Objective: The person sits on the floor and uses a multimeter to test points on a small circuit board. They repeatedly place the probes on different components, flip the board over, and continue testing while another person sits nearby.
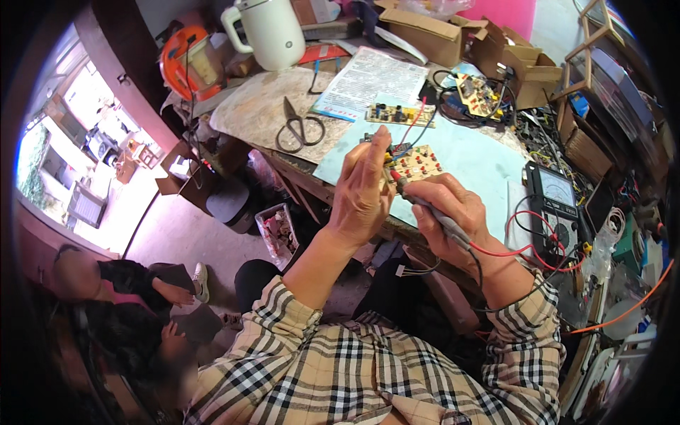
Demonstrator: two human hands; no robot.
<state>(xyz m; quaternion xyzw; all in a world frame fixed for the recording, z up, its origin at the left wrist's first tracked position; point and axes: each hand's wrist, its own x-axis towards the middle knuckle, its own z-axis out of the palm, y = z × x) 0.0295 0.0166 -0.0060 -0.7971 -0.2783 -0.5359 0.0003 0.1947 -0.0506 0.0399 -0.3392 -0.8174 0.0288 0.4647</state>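
Note:
My left hand [360, 195] is closed round the near left edge of a circuit board [418, 163] with small red and green parts, held above a pale blue mat [474, 159]; what its fingertips grip is partly hidden. My right hand [457, 219] grips a grey test probe [444, 221], its tip by that board's left side. Red and black leads trail from it toward an analogue multimeter [549, 188] on the right. Another narrow board [397, 115] lies just beyond, with red and dark wires near it.
Scissors [290, 134], a printed sheet [375, 78], a white kettle [273, 35] and an orange container [180, 60] sit on the worktop [237, 113]. Cardboard boxes [432, 39], a wired board [478, 95] and tangled cables crowd the back and right. Another person [106, 304] sits at lower left.

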